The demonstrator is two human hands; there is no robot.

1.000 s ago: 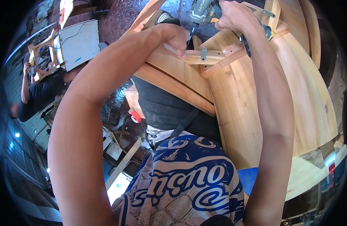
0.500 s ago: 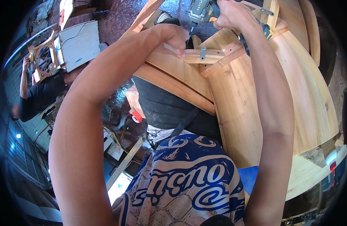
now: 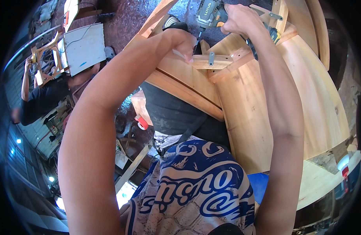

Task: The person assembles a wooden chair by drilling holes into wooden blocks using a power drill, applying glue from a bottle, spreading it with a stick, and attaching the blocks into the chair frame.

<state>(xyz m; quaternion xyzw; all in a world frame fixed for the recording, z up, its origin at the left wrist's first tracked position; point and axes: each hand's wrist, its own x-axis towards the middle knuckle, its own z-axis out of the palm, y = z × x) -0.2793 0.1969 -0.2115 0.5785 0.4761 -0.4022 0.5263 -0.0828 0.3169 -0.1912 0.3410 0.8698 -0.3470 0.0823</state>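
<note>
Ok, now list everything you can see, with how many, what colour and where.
LOTUS power driver: one, grey and orange, top centre
Driver bit: one, dark, below the driver's nose
Metal brackets: two visible, grey, on the woodwork
Wooden furniture panels: several, light brown, centre and right
Tape roll: one, red and white, left of centre
Board: one, white, upper left
Co-worker: one, dark shirt, far left
Wooden frame: one, light brown, by the co-worker
Printed shirt: one, blue and whitish, bottom centre
Left hand: one, bare, beside the bit
Right hand: one, bare, gripping the driver
</note>
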